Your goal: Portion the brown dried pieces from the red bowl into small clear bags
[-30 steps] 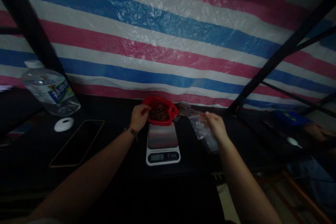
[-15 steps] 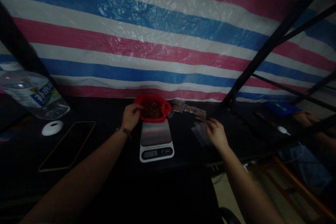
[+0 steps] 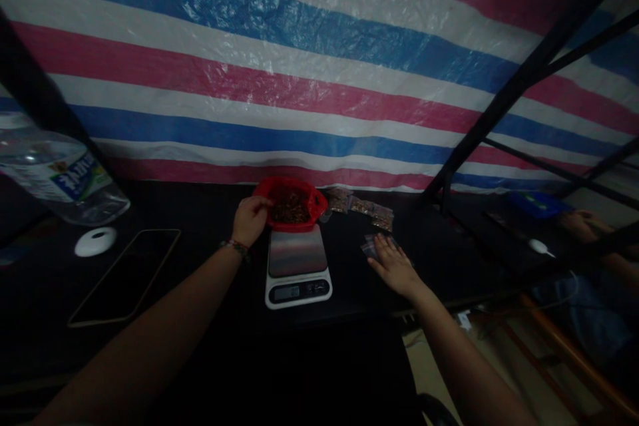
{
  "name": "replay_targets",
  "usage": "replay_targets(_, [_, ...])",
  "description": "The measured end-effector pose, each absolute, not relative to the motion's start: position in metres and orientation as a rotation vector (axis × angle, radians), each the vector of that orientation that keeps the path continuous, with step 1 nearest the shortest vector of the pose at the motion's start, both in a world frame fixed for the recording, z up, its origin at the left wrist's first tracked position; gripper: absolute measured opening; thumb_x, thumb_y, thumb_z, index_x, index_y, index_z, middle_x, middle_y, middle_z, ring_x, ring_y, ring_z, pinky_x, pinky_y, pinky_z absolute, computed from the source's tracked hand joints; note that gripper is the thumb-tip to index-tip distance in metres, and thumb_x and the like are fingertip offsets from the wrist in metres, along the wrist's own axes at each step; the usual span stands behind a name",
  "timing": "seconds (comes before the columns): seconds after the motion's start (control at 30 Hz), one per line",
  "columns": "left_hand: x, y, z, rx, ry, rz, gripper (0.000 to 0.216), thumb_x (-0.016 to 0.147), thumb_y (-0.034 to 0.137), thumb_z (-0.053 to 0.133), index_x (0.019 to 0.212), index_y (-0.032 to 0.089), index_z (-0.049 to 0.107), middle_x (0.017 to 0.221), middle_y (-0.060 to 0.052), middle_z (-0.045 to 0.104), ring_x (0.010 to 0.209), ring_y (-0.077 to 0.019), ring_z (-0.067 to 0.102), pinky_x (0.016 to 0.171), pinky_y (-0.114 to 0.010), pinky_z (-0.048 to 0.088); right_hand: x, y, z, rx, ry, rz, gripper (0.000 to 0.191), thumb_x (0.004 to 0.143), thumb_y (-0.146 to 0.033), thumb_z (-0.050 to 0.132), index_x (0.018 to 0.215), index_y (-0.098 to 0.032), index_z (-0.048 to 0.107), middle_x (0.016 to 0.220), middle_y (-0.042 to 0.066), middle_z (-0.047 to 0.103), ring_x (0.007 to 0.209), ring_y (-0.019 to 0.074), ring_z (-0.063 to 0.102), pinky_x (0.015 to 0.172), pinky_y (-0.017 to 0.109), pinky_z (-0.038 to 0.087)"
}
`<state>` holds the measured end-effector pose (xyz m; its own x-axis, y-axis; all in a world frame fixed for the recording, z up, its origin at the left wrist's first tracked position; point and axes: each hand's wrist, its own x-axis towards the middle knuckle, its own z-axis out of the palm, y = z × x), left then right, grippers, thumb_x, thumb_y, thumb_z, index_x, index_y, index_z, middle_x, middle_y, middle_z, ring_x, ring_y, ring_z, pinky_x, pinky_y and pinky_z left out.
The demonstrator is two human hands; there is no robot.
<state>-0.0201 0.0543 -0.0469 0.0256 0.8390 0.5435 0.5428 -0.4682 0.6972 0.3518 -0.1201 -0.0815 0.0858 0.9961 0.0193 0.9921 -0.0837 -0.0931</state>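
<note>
A red bag (image 3: 292,203) holding small brown pieces sits at the back of a white kitchen scale (image 3: 297,266) with a steel platform. My left hand (image 3: 249,218) grips the bag's left rim, fingers closed on it. My right hand (image 3: 393,265) lies flat, fingers spread, on small clear plastic bags (image 3: 372,246) on the dark table to the right of the scale. Behind them lie several small filled packets (image 3: 364,208).
A large water bottle (image 3: 54,170) stands at the far left, with a white round object (image 3: 96,241) and a dark phone (image 3: 124,276) in front of it. A striped tarp (image 3: 299,66) hangs behind. Another person's hand (image 3: 579,223) rests at the far right, near black frame bars (image 3: 499,106).
My right hand lowered the clear plastic bags it held up onto the table and flattened on them. My left hand stayed on the red bag's rim.
</note>
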Motion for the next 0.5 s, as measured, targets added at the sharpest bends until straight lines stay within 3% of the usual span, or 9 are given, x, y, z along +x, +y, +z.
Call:
replay_targets(0.17, [-0.020, 0.053, -0.046, 2.027, 1.398, 1.432, 0.027, 0.071, 0.014, 0.044, 0.079, 0.021, 0.069, 0.089, -0.002, 0.069, 0.092, -0.0204, 0.058, 0.089, -0.034, 0.044, 0.369, -0.106, -0.063, -2.056, -1.951, -0.068, 0.056, 0.090, -0.051, 0.032, 0.136, -0.021, 0.042, 0.143, 0.009, 0.040, 0.134, 0.0264, 0.031, 0.108, 0.046, 0.027])
replay_targets(0.3, [-0.020, 0.053, -0.046, 2.025, 1.398, 1.449, 0.027, 0.069, 0.012, 0.045, 0.077, 0.021, 0.069, 0.088, -0.002, 0.069, 0.091, -0.0204, 0.058, 0.089, -0.034, 0.044, 0.388, -0.071, -0.039, -1.877, -1.733, -0.286, 0.046, 0.088, -0.041, 0.041, 0.127, -0.019, 0.050, 0.129, 0.012, 0.053, 0.122, 0.0258, 0.045, 0.103, 0.044, 0.033])
replay_targets(0.43, [-0.020, 0.051, -0.044, 2.062, 1.388, 1.452, 0.025, 0.070, 0.013, 0.045, 0.075, 0.022, 0.068, 0.087, -0.002, 0.069, 0.091, -0.0204, 0.058, 0.090, -0.035, 0.043, 0.394, -0.027, -0.030, -2.009, -1.780, -0.270, 0.054, 0.077, -0.032, 0.055, 0.128, -0.014, 0.050, 0.131, 0.014, 0.051, 0.123, 0.0271, 0.044, 0.103, 0.041, 0.032])
replay_targets(0.5, [-0.020, 0.050, -0.044, 2.085, 1.373, 1.455, 0.025, 0.069, 0.013, 0.046, 0.074, 0.022, 0.068, 0.085, -0.002, 0.068, 0.090, -0.0205, 0.058, 0.090, -0.035, 0.043, 0.395, -0.011, -0.029, -2.126, -1.821, -0.137, 0.055, 0.073, -0.029, 0.060, 0.125, -0.015, 0.054, 0.125, 0.015, 0.057, 0.116, 0.0275, 0.051, 0.097, 0.039, 0.038])
